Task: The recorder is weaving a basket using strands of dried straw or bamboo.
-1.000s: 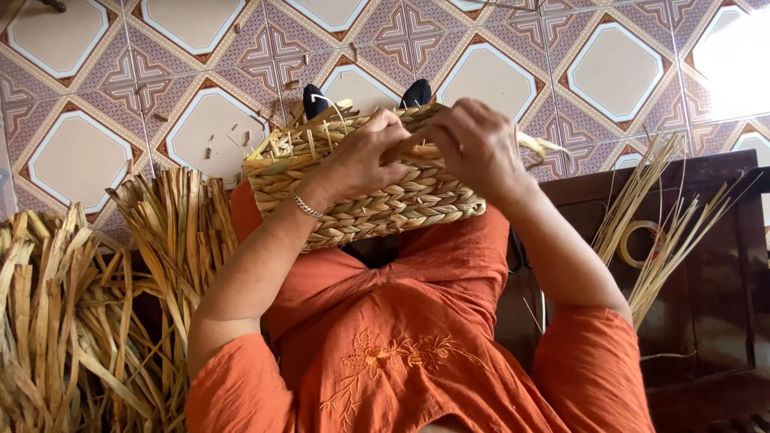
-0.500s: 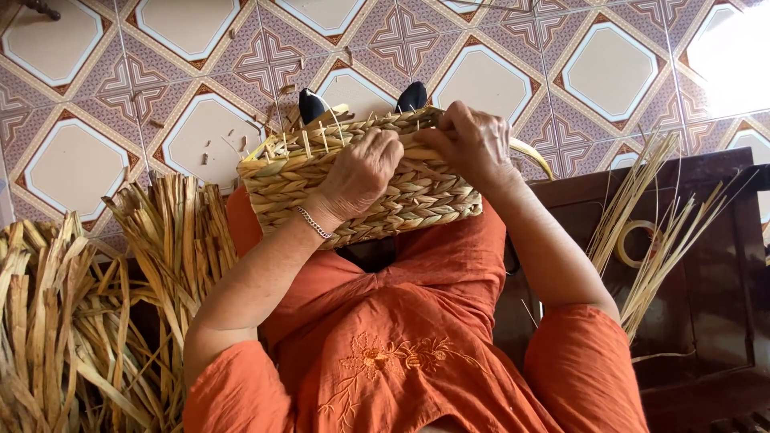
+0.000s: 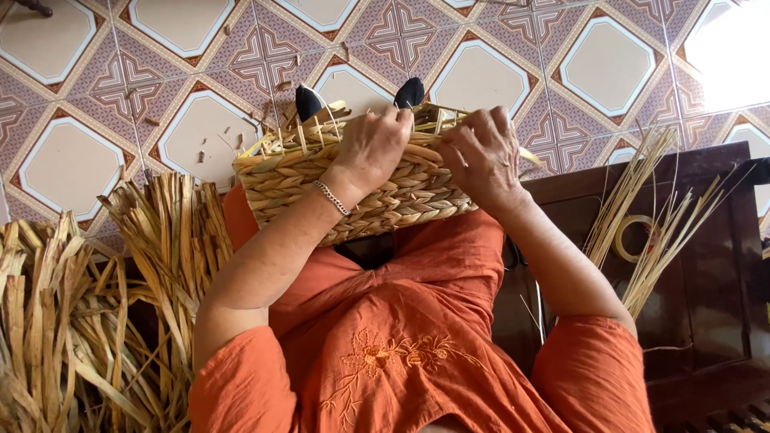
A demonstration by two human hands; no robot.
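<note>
A woven straw basket (image 3: 298,186) rests on my lap, its braided side facing me and loose strand ends sticking up along the rim. My left hand (image 3: 373,148), with a thin bracelet at the wrist, grips the basket's top edge near the middle. My right hand (image 3: 481,156) pinches a straw strand at the rim just to the right. The two hands sit close together. Two dark shoe tips (image 3: 309,102) show beyond the basket.
A heap of dried straw strips (image 3: 88,313) lies at the left on the patterned tile floor (image 3: 184,48). A dark wooden bench (image 3: 714,265) at the right carries thin straw stalks (image 3: 642,216) and a roll of tape (image 3: 638,236).
The basket has shifted a little lower and leftward on my lap. Both hands have moved along the rim and drawn closer together.
</note>
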